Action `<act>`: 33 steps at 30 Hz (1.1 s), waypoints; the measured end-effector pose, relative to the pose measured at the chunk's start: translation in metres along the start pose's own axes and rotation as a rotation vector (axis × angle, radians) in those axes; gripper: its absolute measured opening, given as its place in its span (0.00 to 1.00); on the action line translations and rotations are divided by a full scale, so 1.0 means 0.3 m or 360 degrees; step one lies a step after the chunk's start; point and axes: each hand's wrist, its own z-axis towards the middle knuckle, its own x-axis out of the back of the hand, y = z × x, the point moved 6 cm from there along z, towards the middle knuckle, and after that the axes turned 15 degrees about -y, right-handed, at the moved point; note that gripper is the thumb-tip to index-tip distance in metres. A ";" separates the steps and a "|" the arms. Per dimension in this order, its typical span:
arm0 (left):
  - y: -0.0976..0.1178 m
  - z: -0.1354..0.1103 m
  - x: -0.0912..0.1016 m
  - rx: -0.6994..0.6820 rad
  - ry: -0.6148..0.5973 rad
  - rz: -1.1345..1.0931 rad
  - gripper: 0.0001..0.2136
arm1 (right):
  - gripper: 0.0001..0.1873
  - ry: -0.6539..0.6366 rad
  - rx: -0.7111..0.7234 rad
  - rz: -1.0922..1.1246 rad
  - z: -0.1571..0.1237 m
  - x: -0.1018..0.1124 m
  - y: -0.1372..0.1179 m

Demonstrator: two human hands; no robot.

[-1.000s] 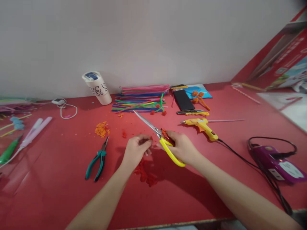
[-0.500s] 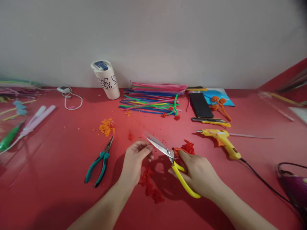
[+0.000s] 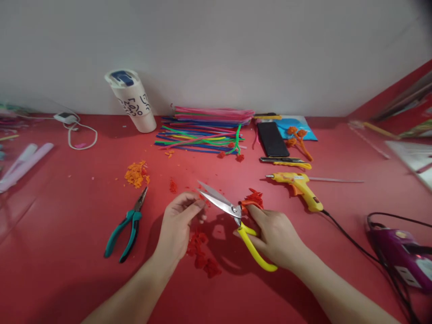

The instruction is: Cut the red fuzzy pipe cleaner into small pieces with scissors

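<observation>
My right hand (image 3: 275, 236) is wrapped round the yellow handles of a pair of scissors (image 3: 221, 203), whose blades are slightly apart and point left. At the blade tips is my left hand (image 3: 182, 220), its thumb and fingers pinched; whatever they hold is hidden or too small to name. Below and between the hands lie crumpled red pieces (image 3: 202, 256). Another heap of red pieces (image 3: 254, 198) sits just beyond my right fingers. Small red scraps (image 3: 173, 185) are scattered ahead of my left hand.
Teal pliers (image 3: 126, 229) and orange scraps (image 3: 136, 174) lie left. A white tumbler (image 3: 137, 108) stands by the wall, near coloured pipe cleaners (image 3: 202, 135). To the right are a phone (image 3: 273, 139), a cutter (image 3: 286, 162), a yellow glue gun (image 3: 297, 184) and a purple power strip (image 3: 400, 256).
The view has shifted to the right, so things on the table appear further left. Both hands and the scissors keep nearly the same pose.
</observation>
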 end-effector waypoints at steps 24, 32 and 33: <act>-0.001 -0.009 -0.017 -0.0088 -0.0038 -0.0074 0.02 | 0.19 0.0088 0.0113 -0.0234 -0.018 -0.040 -0.022; -0.005 -0.008 -0.009 -0.0071 -0.0009 -0.0047 0.03 | 0.19 0.0209 0.0173 -0.0319 -0.019 -0.032 -0.034; -0.005 -0.008 -0.009 -0.0070 -0.0013 -0.0049 0.03 | 0.19 0.0210 0.0172 -0.0318 -0.020 -0.033 -0.032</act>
